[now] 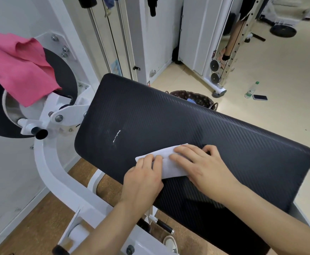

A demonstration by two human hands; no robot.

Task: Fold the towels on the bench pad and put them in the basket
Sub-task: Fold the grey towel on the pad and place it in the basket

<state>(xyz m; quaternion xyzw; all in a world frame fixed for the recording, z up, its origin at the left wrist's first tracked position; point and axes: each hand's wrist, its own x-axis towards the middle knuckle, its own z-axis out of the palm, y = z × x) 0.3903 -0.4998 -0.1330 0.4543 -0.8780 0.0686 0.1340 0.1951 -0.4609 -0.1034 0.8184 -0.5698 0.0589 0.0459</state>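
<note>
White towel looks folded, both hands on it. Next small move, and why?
Probably grip the white towel and lift it toward the basket. It lies as a compact folded rectangle on the bench pad, with the left hand and right hand pressing on it, and the basket stands beyond the pad's far edge.

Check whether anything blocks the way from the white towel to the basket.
Nothing visible does. Nothing lies on the pad between the white towel and the basket. The basket stands on the floor past the pad's far edge, with something blue inside.
</note>
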